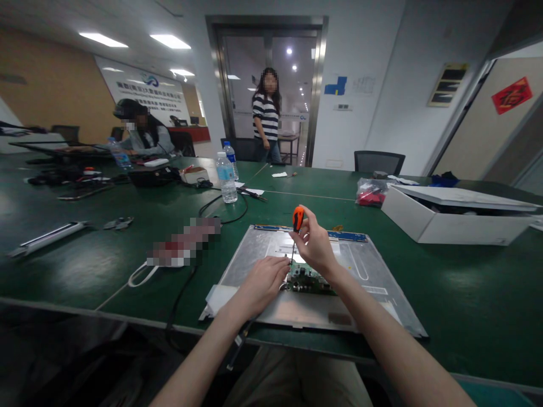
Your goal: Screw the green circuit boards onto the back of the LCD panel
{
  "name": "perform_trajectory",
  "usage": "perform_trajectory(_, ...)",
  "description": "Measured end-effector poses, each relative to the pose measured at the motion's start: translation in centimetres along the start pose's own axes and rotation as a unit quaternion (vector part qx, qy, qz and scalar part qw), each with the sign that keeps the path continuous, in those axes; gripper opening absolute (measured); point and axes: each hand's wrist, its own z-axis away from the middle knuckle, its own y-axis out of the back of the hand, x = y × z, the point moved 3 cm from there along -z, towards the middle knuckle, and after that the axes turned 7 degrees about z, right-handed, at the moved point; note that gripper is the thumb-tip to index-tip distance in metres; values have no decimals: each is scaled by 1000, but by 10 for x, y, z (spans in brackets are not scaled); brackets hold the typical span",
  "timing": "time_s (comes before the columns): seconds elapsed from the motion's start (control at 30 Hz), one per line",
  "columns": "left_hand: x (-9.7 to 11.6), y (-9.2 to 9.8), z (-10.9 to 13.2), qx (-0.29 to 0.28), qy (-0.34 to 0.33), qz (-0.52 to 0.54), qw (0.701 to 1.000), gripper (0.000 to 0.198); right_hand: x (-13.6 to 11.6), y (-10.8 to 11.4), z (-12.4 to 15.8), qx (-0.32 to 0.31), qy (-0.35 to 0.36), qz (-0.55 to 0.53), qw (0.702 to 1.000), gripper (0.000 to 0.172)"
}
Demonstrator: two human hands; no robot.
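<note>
Screwdriver (298,217) stands near-upright, pinched by the right hand (316,246), apparently to meet the circuit board (304,274) squarely. The left hand (263,281) lies at the board's left edge, perhaps steadying it on the metal panel (377,271); its grip I cannot tell.

Head-height view, forward and down

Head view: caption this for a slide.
Right hand holds an orange screwdriver at a green circuit board on a metal panel; left hand near the tip.
</note>
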Motion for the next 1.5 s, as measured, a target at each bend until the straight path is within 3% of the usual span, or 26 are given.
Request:
perform_trajectory(0.43, 1, -1, -1, -20, 10, -5, 1000, 40, -1, 0, -1, 15, 11, -2, 1000, 69)
perform_trajectory(0.8, 3, 2, -1, -9, -10, 1, 1000, 40, -3, 4, 0, -5, 20, 6, 1000, 64)
perform_trajectory(1.5, 1, 0, -1, -2, -7, -9, 1000, 41, -2, 2, 0, 21, 38, 21, 999, 61)
